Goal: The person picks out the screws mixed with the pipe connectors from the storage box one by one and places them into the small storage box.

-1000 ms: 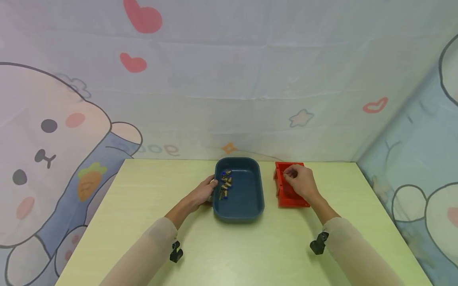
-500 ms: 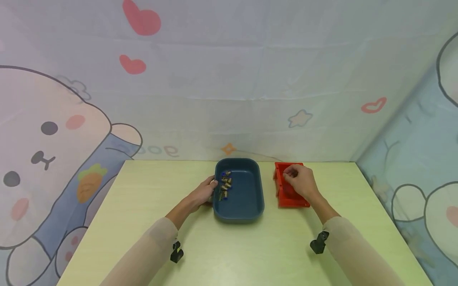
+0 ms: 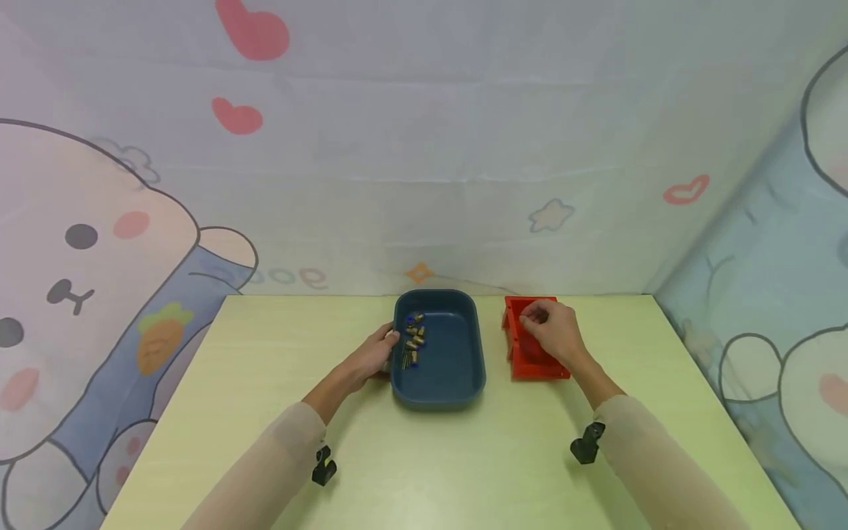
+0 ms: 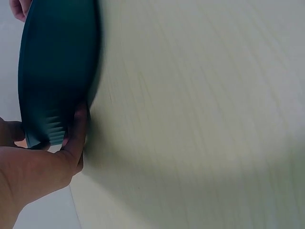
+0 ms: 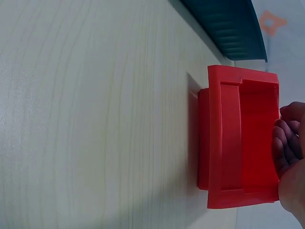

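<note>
My left hand [image 3: 373, 355] grips the left side of a dark blue plastic tray [image 3: 453, 353], its thumb at the rim. Small brass fittings with blue ends [image 3: 414, 342] lie along the tray's left side, with a few thin brass-coloured pieces [image 3: 405, 359] near them. Over a red plastic bin [image 3: 539, 372] is my right hand [image 3: 556, 333], its fingers curled and thumb and forefinger close together. I cannot tell whether a small thing is between those fingertips. In the right wrist view the red bin [image 5: 231, 138] shows from its front, the hand [image 5: 290, 148] at its far edge.
Tray and bin stand side by side near the back edge of the pale wooden table [image 3: 430, 471], a narrow gap between them. A printed cloth [image 3: 397, 147] hangs behind the table. Each sleeve carries a small black wrist mount [image 3: 324, 466].
The head view has shifted slightly, so the whole scene sits a little further left. Both hands keep their places at the tray and the bin.
</note>
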Motion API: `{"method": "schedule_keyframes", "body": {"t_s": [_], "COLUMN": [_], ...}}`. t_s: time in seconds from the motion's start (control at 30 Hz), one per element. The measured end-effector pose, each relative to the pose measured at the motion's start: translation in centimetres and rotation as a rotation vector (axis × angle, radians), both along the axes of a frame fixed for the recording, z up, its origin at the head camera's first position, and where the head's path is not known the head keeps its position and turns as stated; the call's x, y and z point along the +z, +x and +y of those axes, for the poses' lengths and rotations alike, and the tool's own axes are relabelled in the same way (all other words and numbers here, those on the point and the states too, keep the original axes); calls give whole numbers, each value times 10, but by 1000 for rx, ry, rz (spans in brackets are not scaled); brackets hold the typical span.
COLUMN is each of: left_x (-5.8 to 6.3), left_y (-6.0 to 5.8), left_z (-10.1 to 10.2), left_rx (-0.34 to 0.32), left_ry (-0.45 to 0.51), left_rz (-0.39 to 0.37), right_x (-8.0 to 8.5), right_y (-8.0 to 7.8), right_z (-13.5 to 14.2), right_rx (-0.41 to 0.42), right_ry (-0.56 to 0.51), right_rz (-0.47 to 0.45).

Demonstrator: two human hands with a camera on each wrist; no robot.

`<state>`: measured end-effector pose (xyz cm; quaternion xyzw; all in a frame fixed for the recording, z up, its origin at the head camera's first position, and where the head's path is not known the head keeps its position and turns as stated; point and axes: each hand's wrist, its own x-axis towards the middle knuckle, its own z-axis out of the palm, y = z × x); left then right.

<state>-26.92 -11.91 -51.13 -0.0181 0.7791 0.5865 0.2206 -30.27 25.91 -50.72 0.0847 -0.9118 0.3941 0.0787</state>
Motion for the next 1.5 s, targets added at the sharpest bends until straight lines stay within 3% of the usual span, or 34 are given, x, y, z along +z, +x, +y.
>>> {"method": "schedule_keyframes", "body": {"t_s": [0.7, 1.07, 1.5], "left_x": [0, 0, 2], "left_y": [5, 1, 1], "left_z": [-2, -2, -3], "left_rx": [11, 13, 9], "left_ry": [17, 35, 20], "left_rz": [-9, -26, -28], "right_x": [0, 12, 31], "right_y": [-1, -4, -5], "right_z": [-2, 1, -36], "right_rx": [4, 19, 94], "right_ry": [-12, -14, -113], "right_rz": [-8, -27, -7]}}
